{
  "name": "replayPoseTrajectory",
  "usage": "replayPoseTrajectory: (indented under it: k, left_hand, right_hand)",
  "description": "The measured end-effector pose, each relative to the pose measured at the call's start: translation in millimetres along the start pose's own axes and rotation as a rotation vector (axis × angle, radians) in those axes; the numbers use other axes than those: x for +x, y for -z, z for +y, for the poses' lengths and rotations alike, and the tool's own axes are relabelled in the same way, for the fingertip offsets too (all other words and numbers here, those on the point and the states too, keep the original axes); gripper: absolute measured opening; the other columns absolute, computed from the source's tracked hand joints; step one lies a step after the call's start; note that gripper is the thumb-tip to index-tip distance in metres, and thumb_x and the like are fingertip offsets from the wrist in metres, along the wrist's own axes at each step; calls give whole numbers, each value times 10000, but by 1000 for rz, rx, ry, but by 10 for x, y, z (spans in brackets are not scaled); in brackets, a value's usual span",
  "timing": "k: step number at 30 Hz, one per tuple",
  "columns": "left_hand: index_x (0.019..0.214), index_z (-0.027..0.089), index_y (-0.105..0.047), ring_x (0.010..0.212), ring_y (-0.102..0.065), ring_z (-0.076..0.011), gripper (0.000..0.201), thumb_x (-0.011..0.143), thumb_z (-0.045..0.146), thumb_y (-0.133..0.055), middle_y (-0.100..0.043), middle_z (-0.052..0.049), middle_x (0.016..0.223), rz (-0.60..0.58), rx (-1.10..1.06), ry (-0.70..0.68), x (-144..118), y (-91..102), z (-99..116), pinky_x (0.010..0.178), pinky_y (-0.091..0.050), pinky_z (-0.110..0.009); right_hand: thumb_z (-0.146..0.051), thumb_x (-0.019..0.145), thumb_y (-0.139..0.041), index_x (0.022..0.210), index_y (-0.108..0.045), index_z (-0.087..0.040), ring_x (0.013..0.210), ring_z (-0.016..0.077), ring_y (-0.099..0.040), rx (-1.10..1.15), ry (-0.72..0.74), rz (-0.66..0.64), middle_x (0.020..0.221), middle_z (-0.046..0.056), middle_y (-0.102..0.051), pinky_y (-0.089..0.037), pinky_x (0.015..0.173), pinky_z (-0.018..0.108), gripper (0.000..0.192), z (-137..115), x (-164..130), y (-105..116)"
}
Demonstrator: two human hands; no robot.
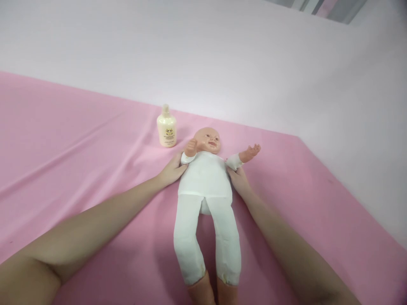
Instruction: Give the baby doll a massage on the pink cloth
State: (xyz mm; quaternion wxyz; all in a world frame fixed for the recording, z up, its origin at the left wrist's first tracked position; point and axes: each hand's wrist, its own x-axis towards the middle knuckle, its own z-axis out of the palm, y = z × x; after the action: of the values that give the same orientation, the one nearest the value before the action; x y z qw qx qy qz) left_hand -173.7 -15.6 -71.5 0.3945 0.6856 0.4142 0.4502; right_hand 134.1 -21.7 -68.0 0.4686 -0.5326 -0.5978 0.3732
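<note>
A baby doll [205,176] in a white top and white trousers lies on its back on a pink cloth, head at the far end. At the doll's side on the left, below its raised arm, my left hand [173,170] is closed around the torso, fingers partly hidden behind it. My right hand [239,179] holds the opposite side under the doll's outstretched arm; its fingertips are mostly out of sight. The doll's feet run past the bottom edge of the view.
A cream-coloured pump bottle [167,129] with a dark printed label stands upright just beyond my left hand. The pink cloth [79,144] has folds on the left and ends at a white surface [178,55] behind. A grey structure shows at the top right.
</note>
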Motion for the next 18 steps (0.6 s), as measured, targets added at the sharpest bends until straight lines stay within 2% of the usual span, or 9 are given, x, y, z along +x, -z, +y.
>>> replayPoseTrajectory:
  k: [11, 18]
  left_hand:
    - [1514, 189, -503, 1334, -631, -361, 576, 988, 390, -628, -638, -141, 1486, -7, -4, 2, 3, 0, 26, 1157, -507, -539]
    - [1527, 191, -485, 1349, -616, -357, 598, 983, 389, -633, -624, -144, 1502, 5, 1, 6, -1, -4, 28, 1182, -482, -549]
  right_hand:
    - [-653, 901, -639, 1122, -685, -284, 1200, 376, -684, -14, 0, 6, 1153, 66, -758, -526, 1131, 596, 432, 0, -1, -12]
    - [-647, 905, -647, 1073, -685, -265, 1125, 372, -703, -18, 35, 19, 1116, 81, -768, -565, 1061, 563, 419, 15, 1, -7]
